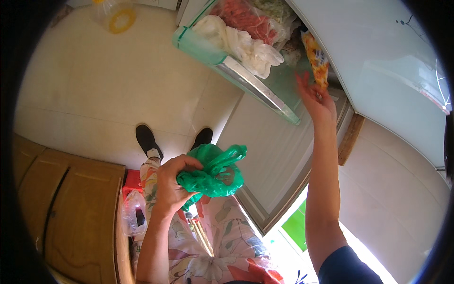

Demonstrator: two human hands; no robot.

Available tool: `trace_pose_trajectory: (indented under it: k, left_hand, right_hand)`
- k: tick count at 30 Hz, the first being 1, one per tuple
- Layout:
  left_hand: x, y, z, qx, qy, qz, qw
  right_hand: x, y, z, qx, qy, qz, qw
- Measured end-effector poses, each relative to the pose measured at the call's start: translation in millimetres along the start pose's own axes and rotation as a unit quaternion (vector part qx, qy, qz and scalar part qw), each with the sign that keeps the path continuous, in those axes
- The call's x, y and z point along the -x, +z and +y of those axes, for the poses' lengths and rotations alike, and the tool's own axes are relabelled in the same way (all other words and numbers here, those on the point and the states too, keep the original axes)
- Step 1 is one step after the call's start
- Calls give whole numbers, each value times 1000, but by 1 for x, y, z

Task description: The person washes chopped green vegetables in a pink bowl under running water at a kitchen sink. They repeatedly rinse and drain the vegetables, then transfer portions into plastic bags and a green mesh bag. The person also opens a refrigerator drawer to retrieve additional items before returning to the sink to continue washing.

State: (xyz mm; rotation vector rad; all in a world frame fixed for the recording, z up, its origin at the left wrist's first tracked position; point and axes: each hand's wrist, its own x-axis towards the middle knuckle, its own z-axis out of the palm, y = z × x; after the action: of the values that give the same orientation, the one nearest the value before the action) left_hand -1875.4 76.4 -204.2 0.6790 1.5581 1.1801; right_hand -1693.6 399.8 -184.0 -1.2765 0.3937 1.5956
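Observation:
A green plastic bag (212, 174) is gripped in my left hand (175, 181), its loops of film bunched above my fingers. My right hand (317, 97) reaches over the right end of a pulled-out, greenish transparent freezer drawer (198, 53), fingers spread and slightly blurred. Its fingertips are close to the lower end of an orange and yellow food packet (317, 58); whether they touch it I cannot tell. White plastic bags (241, 42) lie in the drawer's front part, beside a clear bag of reddish food (246, 19) and a bag of pale green food (275, 9).
The open lower refrigerator door (273, 152) stands below the drawer, and the glossy upper door (383, 64) is at the right. A wooden cabinet (81, 206) stands at lower left, with a clear plastic bag (134, 213) beside it. A yellow-rimmed plastic container (120, 19) is on the floor.

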Motion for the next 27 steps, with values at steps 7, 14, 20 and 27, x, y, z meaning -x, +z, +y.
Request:
trace_pose_trajectory:
  k: [7,14,20,27]
  left_hand:
    - [-11,-4,4,-23,5,14,1000]
    - [-18,-2,8,-77,42,-8,996]
    - [-20,5,5,-89,82,-35,992]
    - [-42,30,34,-123,215,-40,968]
  right_hand:
    - [56,-47,6,-19,106,4,994]
    - [70,-79,-9,47,225,-47,972]
    - [109,-56,1,173,49,-3,984]
    - [143,-44,-12,168,12,-28,985]
